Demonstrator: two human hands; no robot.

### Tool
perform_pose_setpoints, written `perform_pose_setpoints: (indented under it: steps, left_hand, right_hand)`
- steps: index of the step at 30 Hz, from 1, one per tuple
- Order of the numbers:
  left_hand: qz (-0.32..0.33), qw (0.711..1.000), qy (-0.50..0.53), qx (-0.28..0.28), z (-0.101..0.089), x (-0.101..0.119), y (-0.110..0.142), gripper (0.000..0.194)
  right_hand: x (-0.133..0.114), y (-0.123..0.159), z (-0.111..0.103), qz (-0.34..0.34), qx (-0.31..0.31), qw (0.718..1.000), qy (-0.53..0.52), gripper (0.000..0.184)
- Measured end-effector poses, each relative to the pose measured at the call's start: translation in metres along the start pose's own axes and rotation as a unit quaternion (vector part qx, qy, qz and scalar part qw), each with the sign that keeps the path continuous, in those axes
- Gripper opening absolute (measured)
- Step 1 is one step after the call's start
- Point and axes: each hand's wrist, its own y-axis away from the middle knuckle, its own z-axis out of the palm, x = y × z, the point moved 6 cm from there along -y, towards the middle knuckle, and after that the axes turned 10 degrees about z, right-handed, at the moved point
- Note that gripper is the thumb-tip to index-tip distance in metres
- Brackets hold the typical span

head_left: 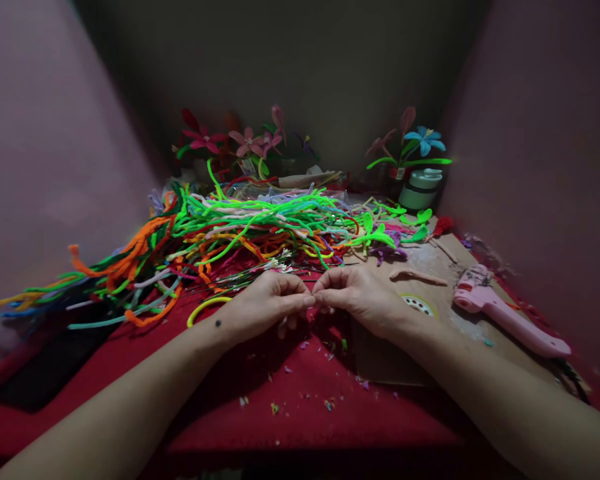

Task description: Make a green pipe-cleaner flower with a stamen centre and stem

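At the centre of the frame my left hand [275, 300] and my right hand [357, 297] meet, fingertips touching or nearly so, thumb and forefinger of each pressed together. Whatever they may pinch is too small for me to make out, so I cannot tell whether either hand grasps anything. Both are above the red surface [220, 407], where small coloured scraps [329, 405] lie scattered toward the lower middle.

Just behind my hands, a big tangle of fuzzy stems [280, 217], mostly bright green with orange, yellow and white among them, spreads from the left side across the middle. Thin flower stamens [279, 263] lie beside my left hand, and a yellow ring [200, 312] shows partly behind that wrist. A dark flat object [50, 367] is at the lower left.

On the right, a brown board [387, 357] runs under my right forearm. On it are a pink glue gun [510, 319] and a white spool [419, 305], partly hidden by the arm. A pale green jar [421, 189] stands at the upper right below a blue flower [425, 141]; pink flowers [247, 142] stand at the upper middle.
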Motion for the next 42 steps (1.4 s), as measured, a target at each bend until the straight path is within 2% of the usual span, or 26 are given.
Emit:
perform_pose_setpoints:
  steps: [3,10,14,17,20,24,30,35,38,39,41,42]
  left_hand:
    - [-0.028,0.992,0.120,-0.010,0.002,-0.008,-0.001,0.023]
    - [-0.088,0.956,0.279,-0.019,0.009,-0.025,-0.002,0.014]
    - [-0.113,0.931,0.343,-0.041,0.013,-0.029,-0.003,0.010]
    - [-0.110,0.931,0.346,-0.032,0.013,-0.030,-0.003,0.008]
    - [-0.081,0.954,0.287,-0.014,0.009,-0.027,-0.003,0.008]
    - [-0.042,0.981,0.188,0.007,0.004,-0.018,-0.002,0.010]
    - [-0.030,0.988,0.150,0.019,0.006,-0.011,-0.002,0.016]
    - [-0.014,0.993,0.114,0.026,0.001,-0.009,-0.003,0.017]
    - [0.006,0.994,-0.003,0.106,-0.025,-0.008,-0.005,0.016]
    - [0.027,0.986,-0.068,0.153,-0.037,-0.005,-0.005,0.014]
    - [0.095,0.947,-0.201,0.230,-0.056,0.002,-0.003,0.008]
    - [0.119,0.933,-0.245,0.234,-0.059,0.003,-0.004,0.007]
  right_hand:
    - [0.000,0.001,0.001,0.010,0.009,0.999,0.032,0.004]
    - [0.005,-0.002,0.000,-0.008,0.027,0.997,0.076,0.005]
    - [0.001,0.000,0.002,-0.070,0.031,0.992,0.099,0.008]
    - [0.000,0.001,0.004,-0.088,0.028,0.990,0.109,0.009]
    - [0.000,0.000,0.002,-0.078,0.031,0.989,0.120,0.009]
    - [0.001,-0.001,0.000,-0.032,0.020,0.989,0.142,0.013]
    - [0.004,-0.001,0.000,0.000,0.007,0.987,0.160,0.014]
    - [0.013,-0.008,-0.005,0.005,0.000,0.996,0.094,0.018]
    - [0.013,-0.011,-0.013,-0.006,0.039,0.998,0.051,0.018]
    - [0.012,-0.012,-0.017,-0.013,0.056,0.998,0.031,0.018]
    - [0.011,-0.013,-0.023,-0.027,0.088,0.996,-0.020,0.020]
    - [0.010,-0.013,-0.026,-0.033,0.100,0.993,-0.048,0.021]
